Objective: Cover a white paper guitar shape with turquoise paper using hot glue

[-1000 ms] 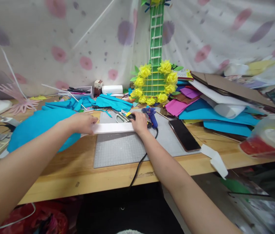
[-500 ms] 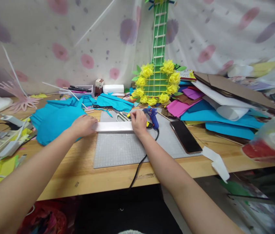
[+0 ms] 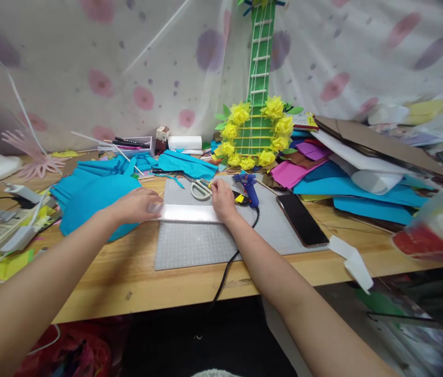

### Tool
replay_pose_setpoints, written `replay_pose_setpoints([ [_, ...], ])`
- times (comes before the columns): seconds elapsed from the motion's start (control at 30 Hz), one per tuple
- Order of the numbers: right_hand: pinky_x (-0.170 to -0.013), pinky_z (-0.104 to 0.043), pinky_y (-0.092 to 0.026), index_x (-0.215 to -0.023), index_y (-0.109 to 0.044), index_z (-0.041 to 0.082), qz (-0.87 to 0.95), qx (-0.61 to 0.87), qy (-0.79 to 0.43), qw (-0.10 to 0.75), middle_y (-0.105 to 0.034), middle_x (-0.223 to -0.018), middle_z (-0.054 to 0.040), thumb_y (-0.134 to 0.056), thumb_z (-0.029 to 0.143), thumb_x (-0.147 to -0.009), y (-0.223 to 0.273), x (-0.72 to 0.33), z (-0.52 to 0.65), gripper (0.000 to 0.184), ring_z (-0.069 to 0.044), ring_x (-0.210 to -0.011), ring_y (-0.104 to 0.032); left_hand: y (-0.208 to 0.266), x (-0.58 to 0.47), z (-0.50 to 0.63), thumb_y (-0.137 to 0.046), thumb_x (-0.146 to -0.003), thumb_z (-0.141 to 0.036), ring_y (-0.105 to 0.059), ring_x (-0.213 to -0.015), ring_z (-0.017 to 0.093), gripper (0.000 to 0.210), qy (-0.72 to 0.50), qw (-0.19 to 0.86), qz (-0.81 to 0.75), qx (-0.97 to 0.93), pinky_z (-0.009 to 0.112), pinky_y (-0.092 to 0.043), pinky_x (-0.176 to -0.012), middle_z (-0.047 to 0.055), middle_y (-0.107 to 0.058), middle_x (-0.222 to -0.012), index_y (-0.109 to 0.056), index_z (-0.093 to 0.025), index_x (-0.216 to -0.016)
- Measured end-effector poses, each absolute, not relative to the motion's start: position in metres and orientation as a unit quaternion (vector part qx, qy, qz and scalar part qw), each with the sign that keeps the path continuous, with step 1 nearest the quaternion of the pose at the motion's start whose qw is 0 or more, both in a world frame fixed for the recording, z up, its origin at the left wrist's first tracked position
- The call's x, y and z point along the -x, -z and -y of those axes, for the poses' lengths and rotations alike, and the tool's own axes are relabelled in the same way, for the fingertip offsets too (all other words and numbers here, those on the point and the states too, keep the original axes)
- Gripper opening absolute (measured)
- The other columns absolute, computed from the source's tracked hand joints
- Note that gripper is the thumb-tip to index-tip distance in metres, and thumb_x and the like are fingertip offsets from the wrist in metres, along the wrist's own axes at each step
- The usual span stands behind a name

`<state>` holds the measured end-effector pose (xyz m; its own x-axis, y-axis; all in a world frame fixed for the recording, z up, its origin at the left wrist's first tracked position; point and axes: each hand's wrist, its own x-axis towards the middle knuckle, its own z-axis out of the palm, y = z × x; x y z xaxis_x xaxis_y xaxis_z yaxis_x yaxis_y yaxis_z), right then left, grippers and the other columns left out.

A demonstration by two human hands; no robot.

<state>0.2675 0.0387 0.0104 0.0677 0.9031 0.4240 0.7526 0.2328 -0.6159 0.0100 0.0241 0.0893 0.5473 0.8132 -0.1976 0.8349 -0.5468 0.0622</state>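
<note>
Fingers of the left hand [image 3: 138,205] close around the left end of a shiny white strip [image 3: 190,213], with the thumb side toward the near edge of the table [image 3: 99,288]. At the strip's right end, the right hand [image 3: 223,200] has its fingers bunched together; whether they pinch the strip cannot be told, since the hand hides that end.

White and narrow, the strip runs left to right between the two hands, above the far half of a gray cutting mat [image 3: 190,246], its left end reaching past the mat's left edge. Whether it lies flat on the mat or is lifted a little cannot be told.

Just beyond the right hand's fingertips are scissors [image 3: 192,190] with pale handles. A black and yellow tool [image 3: 241,199] lies partly hidden behind that hand, and a blue glue gun [image 3: 249,189] is just to its right. From the glue gun a black cord [image 3: 227,269] crosses the mat and drops over the near edge of the table. Farther right, a dark phone [image 3: 302,220] rests on the mat's right side. Left of the strip, behind the left hand, is a bundle of bright blue paper [image 3: 88,199].
</note>
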Motion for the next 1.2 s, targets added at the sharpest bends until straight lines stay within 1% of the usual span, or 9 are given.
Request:
replay_pose_setpoints([
  [0.1, -0.081, -0.033, -0.041, -0.083, -0.053, 0.019, 0.668, 0.615, -0.113, 0.403, -0.063, -0.090, -0.0089, -0.041, 0.014, -0.085, -0.008, -0.269, -0.039, 0.013, -0.022, -0.090, -0.055, -0.092, -0.003, -0.027, -0.053, -0.076, -0.045, -0.050, -0.118, 0.029, 0.046, 0.080, 0.069, -0.471, -0.876, 0.040, -0.032, -0.103, 0.009, -0.059, -0.124, -0.063, -0.020, -0.113],
  [0.2, -0.080, -0.034, -0.043, -0.082, -0.054, 0.020, 0.658, 0.616, -0.123, 0.415, -0.064, -0.089, -0.0088, -0.043, 0.017, -0.084, -0.007, -0.271, -0.040, 0.011, -0.022, -0.090, -0.057, -0.099, 0.003, -0.030, -0.052, -0.078, -0.038, -0.050, -0.117, 0.029, 0.043, 0.070, 0.055, -0.485, -0.870, 0.041, -0.030, -0.104, 0.011, -0.060, -0.124, -0.063, -0.015, -0.112],
  [0.33, -0.075, -0.032, -0.044, -0.078, -0.055, 0.021, 0.654, 0.611, -0.137, 0.424, -0.065, -0.082, -0.0060, -0.050, 0.026, -0.085, -0.008, -0.268, -0.039, 0.010, -0.020, -0.081, -0.059, -0.099, -0.010, -0.033, -0.047, -0.082, -0.035, -0.052, -0.113, 0.028, 0.037, -0.020, 0.075, -0.541, -0.838, 0.040, -0.038, -0.097, 0.012, -0.062, -0.118, -0.064, -0.013, -0.107],
  [0.43, -0.069, -0.028, -0.043, -0.072, -0.055, 0.021, 0.678, 0.585, -0.149, 0.420, -0.063, -0.074, -0.0028, -0.055, 0.035, -0.084, -0.010, -0.262, -0.035, 0.018, -0.017, -0.073, -0.058, -0.087, -0.041, -0.035, -0.044, -0.083, -0.037, -0.057, -0.106, 0.023, 0.034, -0.138, 0.171, -0.568, -0.793, 0.035, -0.043, -0.091, 0.008, -0.065, -0.113, -0.064, -0.017, -0.102],
  [0.53, -0.065, -0.025, -0.040, -0.070, -0.055, 0.020, 0.733, 0.537, -0.145, 0.393, -0.062, -0.072, -0.0021, -0.058, 0.039, -0.083, -0.011, -0.259, -0.031, 0.023, -0.015, -0.071, -0.056, -0.072, -0.075, -0.035, -0.044, -0.083, -0.039, -0.063, -0.091, 0.020, 0.033, -0.150, 0.290, -0.516, -0.792, 0.035, -0.047, -0.083, 0.006, -0.069, -0.099, -0.064, -0.019, -0.100],
  [0.67, -0.066, -0.024, -0.039, -0.071, -0.056, 0.020, 0.767, 0.502, -0.132, 0.378, -0.061, -0.073, -0.0018, -0.061, 0.040, -0.083, -0.010, -0.263, -0.030, 0.024, -0.015, -0.073, -0.054, -0.066, -0.094, -0.036, -0.061, -0.073, -0.045, -0.063, -0.075, 0.018, 0.029, -0.158, 0.415, -0.514, -0.734, 0.035, -0.049, -0.076, 0.005, -0.068, -0.078, -0.063, -0.018, -0.083],
  [0.8, -0.068, -0.024, -0.040, -0.070, -0.055, 0.020, 0.774, 0.467, -0.123, 0.409, -0.060, -0.072, -0.0021, -0.060, 0.044, -0.083, -0.010, -0.265, -0.031, 0.028, -0.015, -0.074, -0.055, -0.074, -0.089, -0.036, -0.075, -0.060, -0.050, -0.062, -0.069, 0.014, 0.041, -0.194, 0.575, -0.486, -0.629, 0.035, -0.050, -0.077, 0.004, -0.066, -0.071, -0.060, -0.015, -0.074],
  [0.9, -0.068, -0.025, -0.041, -0.069, -0.055, 0.020, 0.784, 0.449, -0.117, 0.413, -0.060, -0.071, -0.0026, -0.057, 0.049, -0.083, -0.011, -0.263, -0.030, 0.032, -0.016, -0.073, -0.055, -0.079, -0.083, -0.034, -0.079, -0.055, -0.048, -0.060, -0.066, 0.012, 0.043, -0.188, 0.601, -0.483, -0.608, 0.035, -0.051, -0.075, 0.001, -0.064, -0.066, -0.059, -0.015, -0.072],
  [1.2, -0.070, -0.028, -0.043, -0.071, -0.056, 0.021, 0.790, 0.463, -0.138, 0.377, -0.061, -0.073, -0.0042, -0.057, 0.053, -0.081, -0.016, -0.266, -0.026, 0.034, -0.018, -0.073, -0.055, -0.082, -0.088, -0.023, -0.077, -0.058, -0.050, -0.060, -0.068, 0.014, 0.043, -0.149, 0.633, -0.462, -0.603, 0.037, -0.052, -0.072, 0.001, -0.060, -0.066, -0.058, -0.013, -0.070],
])
